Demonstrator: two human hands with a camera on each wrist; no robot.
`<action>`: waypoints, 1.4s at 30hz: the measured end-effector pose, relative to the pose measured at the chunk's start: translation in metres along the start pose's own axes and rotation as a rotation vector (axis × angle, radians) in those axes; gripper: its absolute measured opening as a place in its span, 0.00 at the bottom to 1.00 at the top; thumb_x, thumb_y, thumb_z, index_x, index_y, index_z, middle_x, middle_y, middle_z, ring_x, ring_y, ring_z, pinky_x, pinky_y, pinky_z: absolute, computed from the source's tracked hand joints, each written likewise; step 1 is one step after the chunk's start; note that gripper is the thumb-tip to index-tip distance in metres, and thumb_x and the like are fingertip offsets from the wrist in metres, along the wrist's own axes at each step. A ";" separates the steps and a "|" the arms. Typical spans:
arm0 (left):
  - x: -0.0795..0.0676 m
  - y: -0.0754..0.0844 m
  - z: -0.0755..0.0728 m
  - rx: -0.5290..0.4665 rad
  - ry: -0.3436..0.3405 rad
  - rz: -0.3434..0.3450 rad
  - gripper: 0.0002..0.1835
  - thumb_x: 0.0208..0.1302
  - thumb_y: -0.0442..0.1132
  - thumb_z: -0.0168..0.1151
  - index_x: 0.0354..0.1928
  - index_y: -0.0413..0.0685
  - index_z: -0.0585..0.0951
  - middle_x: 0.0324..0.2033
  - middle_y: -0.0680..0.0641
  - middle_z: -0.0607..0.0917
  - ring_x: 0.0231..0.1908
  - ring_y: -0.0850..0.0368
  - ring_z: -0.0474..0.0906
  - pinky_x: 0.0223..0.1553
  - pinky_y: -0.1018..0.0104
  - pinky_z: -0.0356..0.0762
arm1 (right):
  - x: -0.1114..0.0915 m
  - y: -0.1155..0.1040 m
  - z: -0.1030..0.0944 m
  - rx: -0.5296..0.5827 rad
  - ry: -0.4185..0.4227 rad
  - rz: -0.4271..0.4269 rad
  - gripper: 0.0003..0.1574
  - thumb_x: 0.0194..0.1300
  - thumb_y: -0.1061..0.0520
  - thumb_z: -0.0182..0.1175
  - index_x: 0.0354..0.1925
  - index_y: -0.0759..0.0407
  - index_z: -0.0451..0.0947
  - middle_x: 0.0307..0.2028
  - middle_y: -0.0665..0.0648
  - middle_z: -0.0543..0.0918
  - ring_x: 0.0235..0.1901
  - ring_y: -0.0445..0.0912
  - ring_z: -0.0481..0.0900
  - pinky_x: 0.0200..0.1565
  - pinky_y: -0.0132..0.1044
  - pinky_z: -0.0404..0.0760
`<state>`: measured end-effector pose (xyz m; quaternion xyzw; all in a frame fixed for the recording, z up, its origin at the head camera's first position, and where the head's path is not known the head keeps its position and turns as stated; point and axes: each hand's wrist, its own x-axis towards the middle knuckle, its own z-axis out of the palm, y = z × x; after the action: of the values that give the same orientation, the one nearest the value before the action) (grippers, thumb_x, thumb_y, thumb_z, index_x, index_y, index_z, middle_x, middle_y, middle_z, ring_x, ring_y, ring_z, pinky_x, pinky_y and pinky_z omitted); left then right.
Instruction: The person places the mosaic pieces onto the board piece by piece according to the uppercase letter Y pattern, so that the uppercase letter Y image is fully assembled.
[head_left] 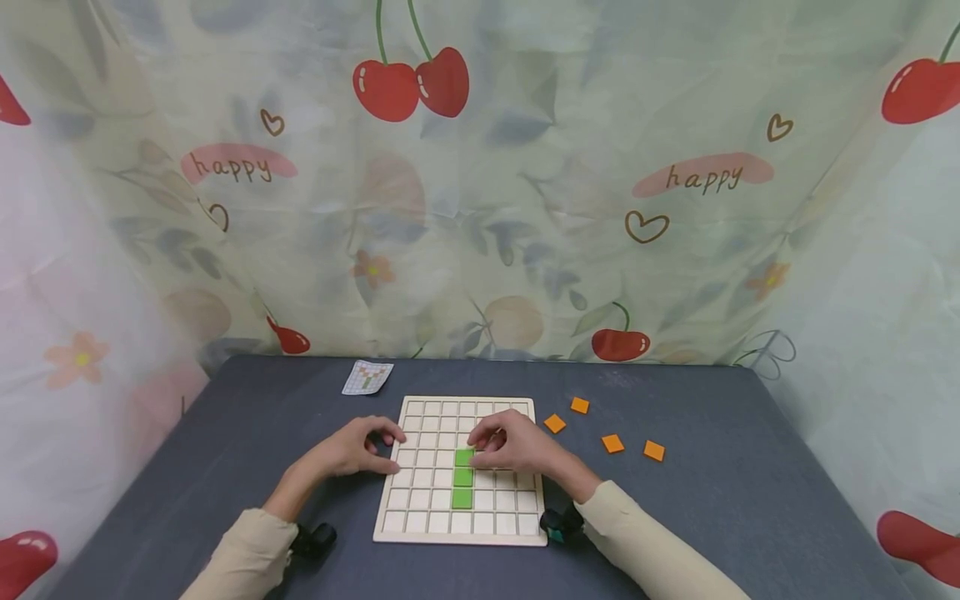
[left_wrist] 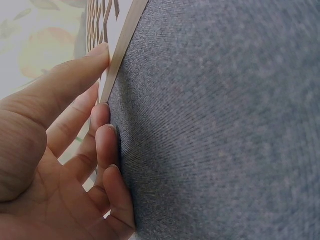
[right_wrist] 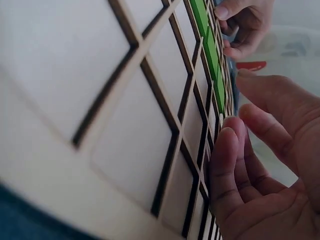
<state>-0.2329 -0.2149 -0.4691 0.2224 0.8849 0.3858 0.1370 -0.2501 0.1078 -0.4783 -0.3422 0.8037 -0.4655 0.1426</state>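
Observation:
A pale wooden grid board point(head_left: 429, 523) lies on the table, with white squares in its cells. Three green square tiles point(head_left: 462, 498) form a column in it; in the right wrist view the green tiles point(right_wrist: 211, 52) run along the far side. My left hand point(head_left: 352, 450) rests at the board's left edge, thumb and fingertips apart along the rim. In the left wrist view, the thumb of my left hand point(left_wrist: 60, 90) touches the wooden edge. Over the board's middle, my right hand point(head_left: 517, 446) has its fingertips close by the top green tile, with no piece showing between thumb and fingers.
Several loose orange square tiles point(head_left: 612, 443) lie on the dark table point(head_left: 697, 517) to the board's right. A small card point(head_left: 367, 377) with a coloured grid pattern lies behind the board on the left. A printed curtain point(head_left: 525, 250) hangs at the table's back edge.

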 end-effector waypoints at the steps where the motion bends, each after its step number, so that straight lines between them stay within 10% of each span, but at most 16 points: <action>1: 0.000 0.000 0.000 0.000 0.000 -0.004 0.19 0.57 0.36 0.78 0.49 0.41 0.82 0.40 0.47 0.76 0.39 0.51 0.70 0.39 0.62 0.69 | -0.002 0.001 -0.002 0.005 -0.004 -0.003 0.14 0.62 0.58 0.74 0.45 0.62 0.86 0.38 0.53 0.86 0.35 0.46 0.83 0.40 0.37 0.80; 42: 0.001 -0.001 0.000 0.012 0.000 -0.026 0.19 0.57 0.36 0.78 0.49 0.42 0.83 0.40 0.48 0.77 0.40 0.51 0.71 0.40 0.61 0.70 | -0.135 0.040 -0.105 0.021 0.120 0.055 0.17 0.65 0.59 0.72 0.49 0.67 0.83 0.42 0.64 0.84 0.35 0.49 0.83 0.38 0.38 0.82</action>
<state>-0.2343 -0.2151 -0.4702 0.2114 0.8901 0.3785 0.1406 -0.2261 0.2817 -0.4689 -0.2899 0.8149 -0.4895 0.1105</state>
